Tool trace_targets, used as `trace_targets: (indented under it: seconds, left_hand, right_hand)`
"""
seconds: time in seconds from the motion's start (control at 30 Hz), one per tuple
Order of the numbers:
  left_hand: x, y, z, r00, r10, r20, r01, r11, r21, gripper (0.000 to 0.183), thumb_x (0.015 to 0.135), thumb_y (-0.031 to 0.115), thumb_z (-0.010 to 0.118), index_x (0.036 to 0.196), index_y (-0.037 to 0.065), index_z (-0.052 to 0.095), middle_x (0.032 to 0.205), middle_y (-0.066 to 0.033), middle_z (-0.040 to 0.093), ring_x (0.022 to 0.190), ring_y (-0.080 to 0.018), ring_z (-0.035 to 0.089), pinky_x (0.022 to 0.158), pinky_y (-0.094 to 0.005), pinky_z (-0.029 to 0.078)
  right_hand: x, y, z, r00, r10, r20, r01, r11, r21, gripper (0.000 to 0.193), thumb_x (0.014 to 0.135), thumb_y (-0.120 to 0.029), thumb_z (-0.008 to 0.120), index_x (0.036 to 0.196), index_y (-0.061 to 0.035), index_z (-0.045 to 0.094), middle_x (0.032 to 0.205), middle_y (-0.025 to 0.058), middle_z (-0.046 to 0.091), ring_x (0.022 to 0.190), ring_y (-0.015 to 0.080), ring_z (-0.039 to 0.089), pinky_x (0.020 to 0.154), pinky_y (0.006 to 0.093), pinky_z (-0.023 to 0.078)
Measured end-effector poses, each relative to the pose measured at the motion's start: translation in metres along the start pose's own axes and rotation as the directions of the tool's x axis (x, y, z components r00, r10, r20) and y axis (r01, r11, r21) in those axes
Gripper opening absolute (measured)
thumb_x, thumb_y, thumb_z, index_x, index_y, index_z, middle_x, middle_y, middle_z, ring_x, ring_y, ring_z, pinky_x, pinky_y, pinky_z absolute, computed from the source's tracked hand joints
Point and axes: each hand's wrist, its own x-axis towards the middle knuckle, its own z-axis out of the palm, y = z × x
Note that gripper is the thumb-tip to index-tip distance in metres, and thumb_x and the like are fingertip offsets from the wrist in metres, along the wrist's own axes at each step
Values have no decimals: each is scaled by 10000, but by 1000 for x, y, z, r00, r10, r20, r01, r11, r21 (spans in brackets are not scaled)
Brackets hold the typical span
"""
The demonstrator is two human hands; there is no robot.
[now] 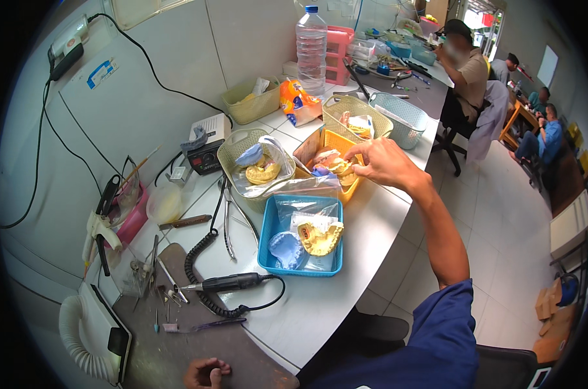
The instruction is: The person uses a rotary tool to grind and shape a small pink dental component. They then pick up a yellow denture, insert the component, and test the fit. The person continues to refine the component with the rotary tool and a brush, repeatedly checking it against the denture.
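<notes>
My right hand (386,163) reaches over the yellow basket (353,193), its thumb and index finger closed on the edge of a yellowish dental cast (338,166). More pinkish and blue pieces lie in that basket, partly hidden. Low in the view, my left hand (206,374) rests at the brown bench mat (152,353); its thumb stands apart from the fingers and nothing shows in it. Nearer than the yellow basket, a blue basket (266,249) holds a blue impression (287,251) and a cream dental cast (320,238) on a clear plastic bag.
A green basket (232,150) holds another yellow cast (263,170). Pliers (228,227), a corded handpiece (229,282) and several small burs lie nearby. A water bottle (311,52) stands behind more baskets. A white hose (80,337) sits at left. A co-worker (466,71) sits farther along the bench.
</notes>
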Motion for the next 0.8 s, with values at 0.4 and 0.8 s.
trace_targets:
  seconds: [0.4,0.8]
  left_hand:
    - [-1,3,7,997,-52,-51,56,995,82,167,960,31,577,1118,-17,602,978,-98,665,843,-163,648,811,-309,541]
    - [43,20,-10,846,337,413,-499,773,390,278,791,-51,700,1058,0,641,966,-126,668,821,-223,685,721,-293,566]
  right_hand:
    - [-42,6,-14,949,221,-226,-150,944,294,231,882,-140,585,1047,-9,681,812,137,651,724,228,641,710,361,508]
    - [-116,-132,-30,990,-88,-107,138,703,698,112,825,-91,746,836,8,694,725,78,681,637,125,642,588,246,493]
